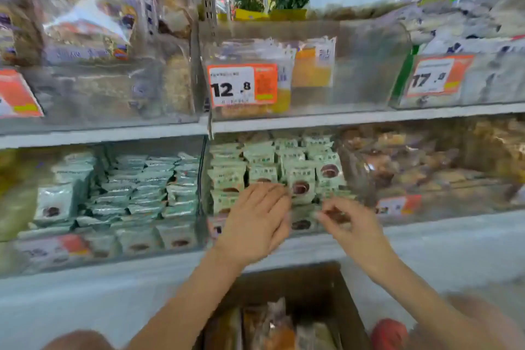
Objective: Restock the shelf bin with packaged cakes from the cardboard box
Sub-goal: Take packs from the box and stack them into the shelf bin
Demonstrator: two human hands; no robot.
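Shelf bin (355,71) clear glossy plastic; packaged cakes (301,179) matt pale-green wrappers; cardboard box (312,275) dull brown.

Bin (355,179): clear-walled, on lower shelf, packed with pale green cakes (301,185) standing upright in rows. Box (312,278): brown cardboard, open, below shelf, holding blurred packages.

I have one view only, from the head camera, looking forward and slightly down at the shelving from close range. The price tag (242,85) sits about level with the lens, the cardboard box (287,310) lies near and below, and wide-angle distortion bends the shelf edge (369,116) at the sides.
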